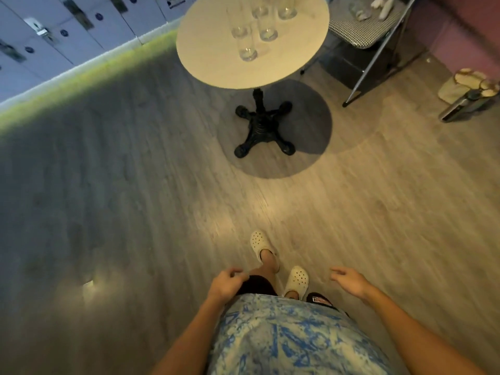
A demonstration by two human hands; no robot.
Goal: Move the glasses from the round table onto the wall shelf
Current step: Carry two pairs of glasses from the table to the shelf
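- A grey wood-plank floor [135,212] fills most of what we see, dim on the left and lit warmly near the middle.
- Closest to us is a blue and white patterned shirt [284,334], with both bare forearms reaching forward past it.
- Our left hand [226,284] hangs in front of the body with its fingers loosely curled, holding nothing.
- Our right hand [349,281] is out to the side, fingers relaxed and slightly bent, also holding nothing.
- Between the hands we see two pale clogs [261,246] on the floor, one ahead of the other.
- Further on stands the round counter [216,63], a pale top on a black four-footed base [261,128], well apart from both hands.
- The glasses [247,44] are on that counter: several tall clear ones standing upright in a loose cluster toward its far side. The exact count is hard to tell, as the top edge cuts some off.
- Just right of the counter is a folding chair [359,25] with a checked seat; a few small pale things lie on it, too blurred for us to name.
- On the floor at the far right lie pale slippers [465,82] and a metal bottle [460,109] on its side.
- Along the far left runs a row of white lockers [67,28], with a green glow at their foot.
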